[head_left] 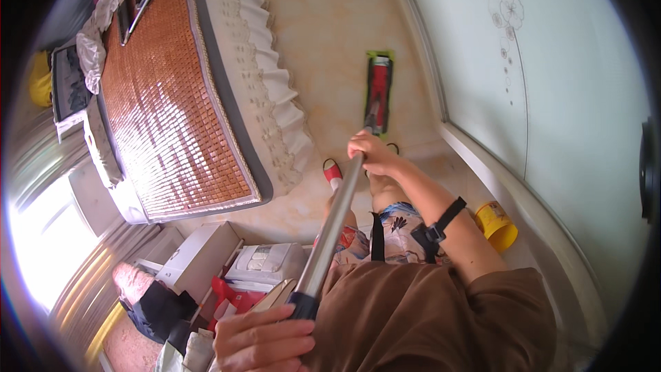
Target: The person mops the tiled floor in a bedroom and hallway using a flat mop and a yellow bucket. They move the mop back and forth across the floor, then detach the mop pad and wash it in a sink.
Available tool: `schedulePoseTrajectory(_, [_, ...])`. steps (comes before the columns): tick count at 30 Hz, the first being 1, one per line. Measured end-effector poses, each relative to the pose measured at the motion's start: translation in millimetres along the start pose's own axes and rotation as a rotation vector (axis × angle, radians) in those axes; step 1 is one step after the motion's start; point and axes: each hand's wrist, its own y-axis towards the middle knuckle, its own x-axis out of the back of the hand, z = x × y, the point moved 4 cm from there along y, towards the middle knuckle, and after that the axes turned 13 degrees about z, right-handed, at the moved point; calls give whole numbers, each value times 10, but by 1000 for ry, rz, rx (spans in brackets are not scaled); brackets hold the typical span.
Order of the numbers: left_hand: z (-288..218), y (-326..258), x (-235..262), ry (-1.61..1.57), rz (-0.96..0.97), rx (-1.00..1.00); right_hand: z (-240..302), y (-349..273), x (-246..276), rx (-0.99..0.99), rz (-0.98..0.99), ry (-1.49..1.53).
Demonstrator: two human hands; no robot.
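Observation:
My left hand (265,339) grips the dark top end of a long metal mop pole (334,224) near the lower edge. My right hand (372,151) is closed around the same pole further down. The pole runs away from me to a flat mop head (379,89), red with a green pad, lying on the pale tiled floor (330,21) between the bed and the wardrobe. A black strap (441,224) wraps my right forearm. My foot in a red slipper (332,172) stands beside the pole.
A bed with a woven brown mat (169,96) and a frilled white skirt fills the left. Sliding wardrobe doors (551,83) with a flower pattern stand on the right. A yellow pot (497,224) sits by the wardrobe. White boxes (200,255) and bags lie at the bed's foot.

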Motion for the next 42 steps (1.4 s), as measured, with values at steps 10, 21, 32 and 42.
schedulePoseTrajectory(10, [178, 66, 738, -81, 21, -229, 308, 575, 342, -28, -306, -87])
schedulePoseTrajectory(21, [1919, 743, 2070, -275, -212, -385, -221, 3320, 2072, 96, -534, -221])
schedulePoseTrajectory(32, [3441, 1218, 2760, -192, -237, -299, -788, 5052, 3106, 111, -436, -415])
schedulePoseTrajectory(42, [3466, 1472, 2856, -222, -292, -484, -891, 4939, 3047, 133, -495, -405])
